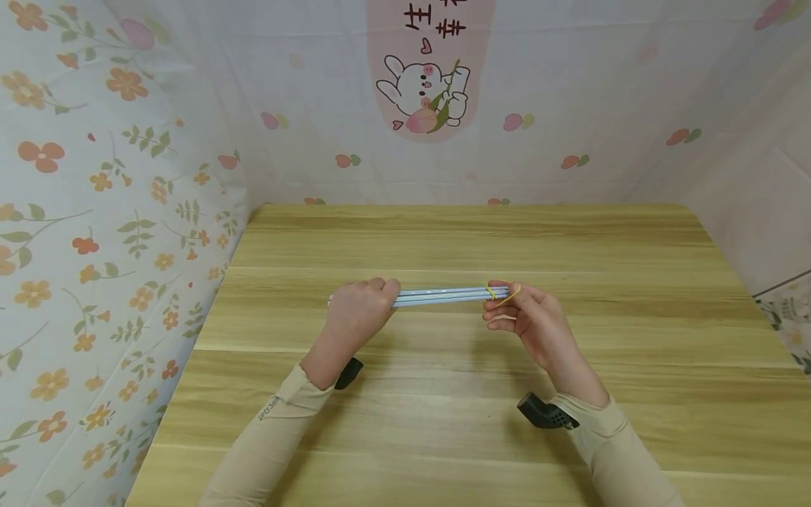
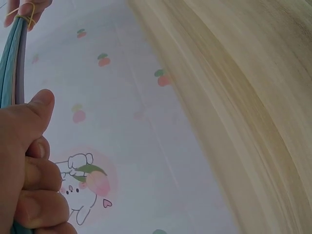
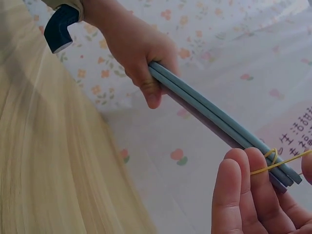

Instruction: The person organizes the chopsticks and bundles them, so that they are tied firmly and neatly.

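A bundle of long, slim blue and purple sticks (image 1: 443, 296), chopstick-like, is held level above the table. My left hand (image 1: 356, 317) grips one end in a fist, its thumb lying along the sticks in the left wrist view. Round the other end loops a yellow rubber band (image 3: 273, 157). My right hand (image 1: 541, 324) is at that end, with the band stretched between its thumb and fingers (image 3: 229, 195). In the right wrist view the stick tips poke out past the band, between thumb and fingers. The left fist hides most of the gripped end.
Below the hands lies a wood-grain table (image 1: 437, 401). White cloth with a printed rabbit (image 1: 427, 95) hangs behind it, and a flowered cloth (image 1: 82, 246) borders the left side. Each wrist carries a black camera mount (image 1: 546, 412).
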Tool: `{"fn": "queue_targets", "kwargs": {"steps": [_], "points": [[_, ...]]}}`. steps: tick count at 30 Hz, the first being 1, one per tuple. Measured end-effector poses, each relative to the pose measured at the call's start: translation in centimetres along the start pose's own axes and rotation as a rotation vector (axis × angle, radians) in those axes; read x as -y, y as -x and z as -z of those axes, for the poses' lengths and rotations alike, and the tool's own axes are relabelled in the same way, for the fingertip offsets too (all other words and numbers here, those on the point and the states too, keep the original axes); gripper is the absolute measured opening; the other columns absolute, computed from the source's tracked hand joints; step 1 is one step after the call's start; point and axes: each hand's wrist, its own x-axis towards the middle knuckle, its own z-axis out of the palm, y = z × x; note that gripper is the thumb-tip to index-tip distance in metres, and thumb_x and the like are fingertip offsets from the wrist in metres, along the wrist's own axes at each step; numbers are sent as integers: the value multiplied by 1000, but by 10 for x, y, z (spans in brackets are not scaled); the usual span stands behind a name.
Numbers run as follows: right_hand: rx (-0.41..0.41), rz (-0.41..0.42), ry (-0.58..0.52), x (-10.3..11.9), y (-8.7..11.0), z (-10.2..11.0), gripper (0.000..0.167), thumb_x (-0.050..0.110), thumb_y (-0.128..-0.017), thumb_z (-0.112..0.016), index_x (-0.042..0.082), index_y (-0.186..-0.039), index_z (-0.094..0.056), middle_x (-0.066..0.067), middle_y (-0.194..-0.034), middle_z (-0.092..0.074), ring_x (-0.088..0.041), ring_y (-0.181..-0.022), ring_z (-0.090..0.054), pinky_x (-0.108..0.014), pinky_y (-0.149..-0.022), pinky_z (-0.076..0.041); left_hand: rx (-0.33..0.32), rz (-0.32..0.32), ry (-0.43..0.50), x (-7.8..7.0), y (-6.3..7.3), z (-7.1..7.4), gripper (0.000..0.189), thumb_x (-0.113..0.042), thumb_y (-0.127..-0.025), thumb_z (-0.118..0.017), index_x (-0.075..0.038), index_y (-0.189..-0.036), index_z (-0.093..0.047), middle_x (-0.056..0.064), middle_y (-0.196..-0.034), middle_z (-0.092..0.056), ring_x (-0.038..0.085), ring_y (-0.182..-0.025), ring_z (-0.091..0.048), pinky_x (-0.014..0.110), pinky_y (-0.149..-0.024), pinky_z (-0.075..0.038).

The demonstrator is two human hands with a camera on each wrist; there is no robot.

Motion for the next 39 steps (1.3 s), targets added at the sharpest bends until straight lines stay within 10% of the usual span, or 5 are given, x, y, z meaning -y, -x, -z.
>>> {"fn": "queue_targets", "kwargs": {"steps": [32, 39], "points": [[-138, -5, 209, 11, -9, -19, 12, 2, -94, -54, 10, -86, -59, -2, -79, -57, -11, -67, -64, -26, -68, -55, -146, -40, -39, 4, -8, 2, 38, -6, -88, -64, -10, -61, -37, -3, -48, -27, 7, -46, -13, 20, -40, -15], [-134, 40, 264, 10, -8, -24, 12, 2, -95, -53, 11, -87, -56, -2, -77, -57, -11, -60, -60, -24, -59, -52, -165, -47, -53, 5, -8, 2, 37, 0, -94, -45, -12, -60, -36, -4, -50, -24, 7, -48, -12, 20, -41, -14]]}}
